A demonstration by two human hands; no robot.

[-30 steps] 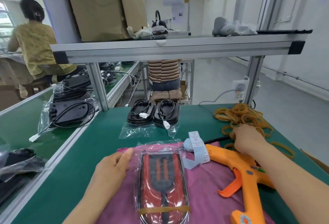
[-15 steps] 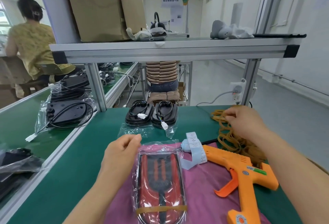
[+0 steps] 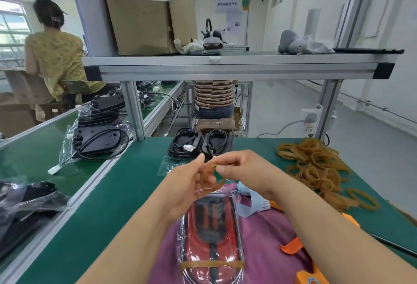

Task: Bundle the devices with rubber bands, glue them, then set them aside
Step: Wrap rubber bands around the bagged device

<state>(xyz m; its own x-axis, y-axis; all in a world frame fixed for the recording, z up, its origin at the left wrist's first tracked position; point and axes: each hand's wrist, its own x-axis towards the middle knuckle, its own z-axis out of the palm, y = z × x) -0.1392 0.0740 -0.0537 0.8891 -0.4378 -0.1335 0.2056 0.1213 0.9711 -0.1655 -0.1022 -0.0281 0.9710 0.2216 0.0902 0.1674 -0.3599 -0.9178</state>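
Brings the right hand (image 3: 246,171) off the pile of rubber bands (image 3: 316,166), lifts the left hand (image 3: 189,184) from beside the device (image 3: 212,238), and joins the two in the air above the green table (image 3: 126,193). Pinches one rubber band (image 3: 222,182) between them: left thumb and fingers curled on one side of the loop, right fingertips closed on the other. Holds that loop just above the far end of the device, a red and black piece in a clear bag, flat and lengthwise on a purple cloth (image 3: 266,250). Has a second band (image 3: 212,265) already wrapped across the near end of the bag. Leaves an orange glue gun (image 3: 291,247) on the cloth to the right, mostly hidden under the right forearm, with a pale blue label strip (image 3: 250,204) near its front. Leaves the pile well to the right, and two black devices (image 3: 196,145) with coiled cables side by side at the far edge of the table.
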